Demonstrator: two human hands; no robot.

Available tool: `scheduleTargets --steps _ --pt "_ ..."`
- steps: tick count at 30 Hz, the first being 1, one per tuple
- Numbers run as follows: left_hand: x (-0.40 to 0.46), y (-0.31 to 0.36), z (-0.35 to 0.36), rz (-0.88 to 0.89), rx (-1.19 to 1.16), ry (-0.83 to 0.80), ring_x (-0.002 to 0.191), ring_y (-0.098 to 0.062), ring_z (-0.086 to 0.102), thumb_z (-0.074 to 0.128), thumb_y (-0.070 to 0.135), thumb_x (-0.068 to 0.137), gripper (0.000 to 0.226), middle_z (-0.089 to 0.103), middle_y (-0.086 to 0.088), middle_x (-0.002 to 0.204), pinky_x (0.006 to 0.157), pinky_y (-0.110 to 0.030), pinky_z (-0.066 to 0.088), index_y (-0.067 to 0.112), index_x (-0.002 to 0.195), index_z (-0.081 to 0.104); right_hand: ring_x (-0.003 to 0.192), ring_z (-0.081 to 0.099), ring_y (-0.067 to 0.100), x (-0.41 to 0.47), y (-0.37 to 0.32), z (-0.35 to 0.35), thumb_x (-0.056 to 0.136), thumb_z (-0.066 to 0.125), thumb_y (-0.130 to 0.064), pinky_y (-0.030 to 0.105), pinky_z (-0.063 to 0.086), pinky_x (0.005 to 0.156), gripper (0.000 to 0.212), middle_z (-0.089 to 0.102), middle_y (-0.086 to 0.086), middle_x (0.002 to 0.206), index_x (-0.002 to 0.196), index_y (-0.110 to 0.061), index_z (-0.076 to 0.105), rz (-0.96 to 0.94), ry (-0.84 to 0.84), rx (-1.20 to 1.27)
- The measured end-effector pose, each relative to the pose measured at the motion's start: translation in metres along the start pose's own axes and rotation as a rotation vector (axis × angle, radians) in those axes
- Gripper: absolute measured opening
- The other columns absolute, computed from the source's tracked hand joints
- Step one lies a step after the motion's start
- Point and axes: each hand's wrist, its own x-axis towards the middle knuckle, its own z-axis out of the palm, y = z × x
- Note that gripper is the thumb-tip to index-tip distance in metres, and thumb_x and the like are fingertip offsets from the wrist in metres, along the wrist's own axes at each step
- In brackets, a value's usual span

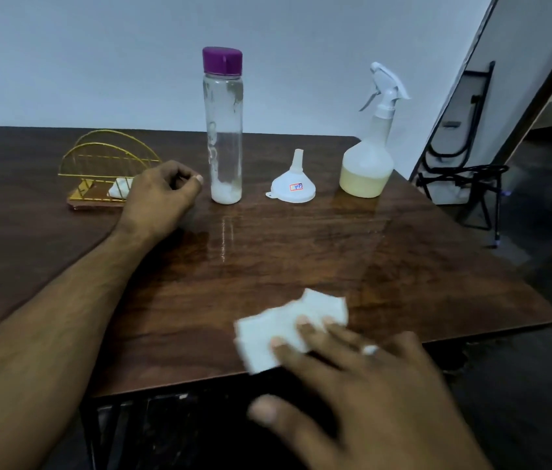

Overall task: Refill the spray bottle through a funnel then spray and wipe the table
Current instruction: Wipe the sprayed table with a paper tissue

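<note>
A white spray bottle (367, 164) with pale yellow liquid in its base stands upright at the back right of the dark wooden table (267, 259). A white funnel (293, 184) sits upside down to its left. A tall clear bottle (223, 130) with a purple cap stands left of the funnel, with a little white residue at its bottom. My right hand (369, 385) presses a folded white tissue (284, 327) flat on the table near the front edge, fingers straight. My left hand (162, 195) rests on the table beside the clear bottle, its fingers loosely curled and holding nothing.
A gold wire napkin holder (105, 164) with a bit of tissue in it stands at the back left, behind my left hand. A wet streak shines on the tabletop in front of the clear bottle. A black folding chair (464, 184) leans beyond the table's right edge.
</note>
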Motion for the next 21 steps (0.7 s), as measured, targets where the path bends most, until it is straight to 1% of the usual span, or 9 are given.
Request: scheduleTargets --steps 2,4,6,9,12,14,17,19,21 --pt "0.001 0.001 0.001 0.007 0.015 -0.001 0.078 -0.023 0.064 0.066 0.028 0.095 0.013 0.063 0.004 0.073 0.074 -0.038 0.053 0.016 0.096 0.072 0.119 0.070 0.008 -0.007 0.041 -0.022 0.091 0.010 -0.087 0.047 0.051 0.083 0.075 0.068 -0.014 0.138 0.126 -0.056 0.068 0.170 -0.090 -0.121" --pt "0.002 0.000 0.001 0.014 0.014 0.002 0.076 -0.022 0.064 0.066 0.027 0.096 0.011 0.063 0.003 0.072 0.072 -0.034 0.050 0.017 0.095 0.071 0.141 0.049 -0.003 0.000 0.077 -0.043 0.074 -0.014 -0.090 0.042 0.043 0.100 0.091 0.036 -0.026 0.162 0.146 -0.068 0.037 0.386 -0.231 -0.261" --pt "0.003 0.001 0.001 0.014 0.014 0.001 0.070 -0.018 0.061 0.066 0.027 0.096 0.010 0.063 0.002 0.071 0.065 -0.027 0.046 0.018 0.093 0.069 0.151 0.035 0.001 0.013 0.113 -0.050 0.060 -0.025 -0.091 0.043 0.032 0.116 0.106 0.017 -0.027 0.169 0.154 -0.065 0.015 0.518 -0.228 -0.220" --pt "0.002 0.002 0.002 0.004 0.012 0.002 0.067 -0.016 0.059 0.066 0.027 0.096 0.010 0.063 0.000 0.070 0.059 -0.021 0.044 0.018 0.092 0.068 0.152 0.037 0.017 0.061 0.134 -0.043 0.069 -0.015 -0.098 0.051 0.026 0.121 0.104 0.027 -0.017 0.170 0.156 -0.057 0.025 0.503 -0.200 -0.152" --pt "0.001 0.005 0.002 -0.018 0.017 0.009 0.061 -0.007 0.058 0.065 0.026 0.097 0.011 0.063 -0.004 0.071 0.056 -0.017 0.044 0.016 0.095 0.069 0.153 0.036 0.025 0.107 0.115 -0.019 0.067 -0.011 -0.100 0.057 0.027 0.120 0.107 0.031 -0.016 0.169 0.156 -0.055 0.029 0.358 -0.222 -0.119" --pt "0.000 0.005 0.000 -0.022 0.016 0.011 0.056 0.001 0.057 0.065 0.024 0.097 0.012 0.063 -0.008 0.072 0.051 -0.010 0.040 0.014 0.096 0.070 0.153 0.036 0.023 0.110 0.092 -0.009 0.068 -0.008 -0.100 0.060 0.029 0.117 0.105 0.034 -0.017 0.168 0.155 -0.055 0.031 0.246 -0.226 -0.079" --pt "0.001 0.006 0.001 -0.025 0.010 0.014 0.052 0.005 0.055 0.066 0.022 0.097 0.011 0.063 -0.013 0.073 0.049 -0.008 0.037 0.012 0.096 0.070 0.154 0.033 0.011 0.062 0.072 -0.012 0.073 -0.003 -0.099 0.053 0.032 0.115 0.094 0.032 -0.026 0.166 0.152 -0.061 0.029 0.167 -0.203 -0.075" --pt "0.003 0.005 0.002 -0.023 0.017 0.002 0.053 0.004 0.056 0.066 0.021 0.097 0.010 0.062 -0.011 0.071 0.049 -0.008 0.038 0.012 0.095 0.070 0.154 0.030 0.001 0.036 0.085 -0.022 0.070 -0.008 -0.097 0.045 0.032 0.114 0.094 0.027 -0.030 0.166 0.152 -0.065 0.026 0.229 -0.193 -0.123" --pt "0.004 0.004 0.003 -0.009 0.024 -0.016 0.054 0.001 0.056 0.066 0.023 0.097 0.011 0.063 -0.009 0.070 0.050 -0.010 0.038 0.013 0.095 0.071 0.152 0.032 0.001 0.035 0.117 -0.034 0.066 -0.015 -0.095 0.044 0.029 0.114 0.100 0.022 -0.028 0.168 0.153 -0.065 0.022 0.370 -0.200 -0.156"
